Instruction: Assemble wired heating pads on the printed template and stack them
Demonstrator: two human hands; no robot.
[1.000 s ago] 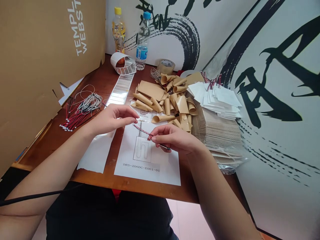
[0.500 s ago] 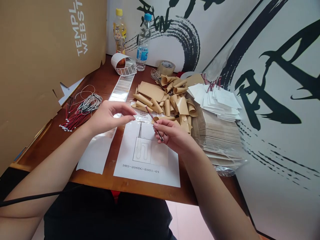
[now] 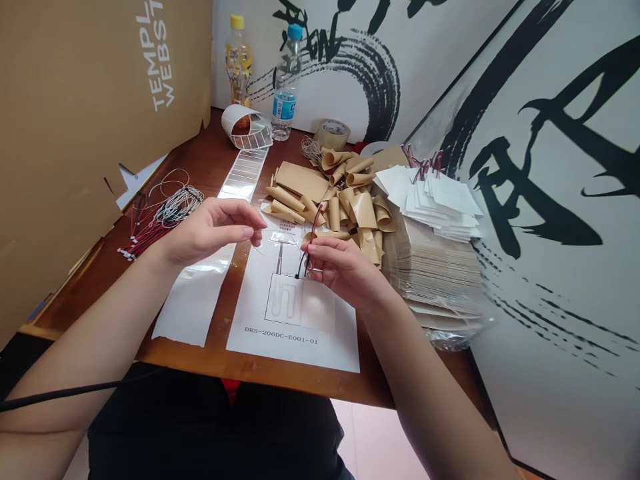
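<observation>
My right hand [image 3: 340, 267] pinches a short red-and-black wire [image 3: 315, 223] between thumb and fingers, above the printed sheet. The wire stands nearly upright, its dark lower ends close to the top edge of the printed rectangle. My left hand [image 3: 217, 230] hovers to the left of it, fingers curled toward the thumb. A faint thin strand seems to show below those fingertips; what they hold is too fine to make out. The white printed sheet [image 3: 295, 353] lies flat beneath, with a winding line drawn on it and a clear strip near its top.
Red wires with white cord [image 3: 173, 210] are heaped at left. A label strip [image 3: 245, 173] runs back to its roll. Brown paper pieces [image 3: 363, 210] pile up behind my right hand. White pouches [image 3: 435, 203] top a thick stack [image 3: 445, 273]. Bottles [image 3: 285, 87] and tape [image 3: 333, 135] stand behind.
The wire in my right hand has turned from slanting to nearly upright. My left hand has drawn slightly left, widening the gap between the hands.
</observation>
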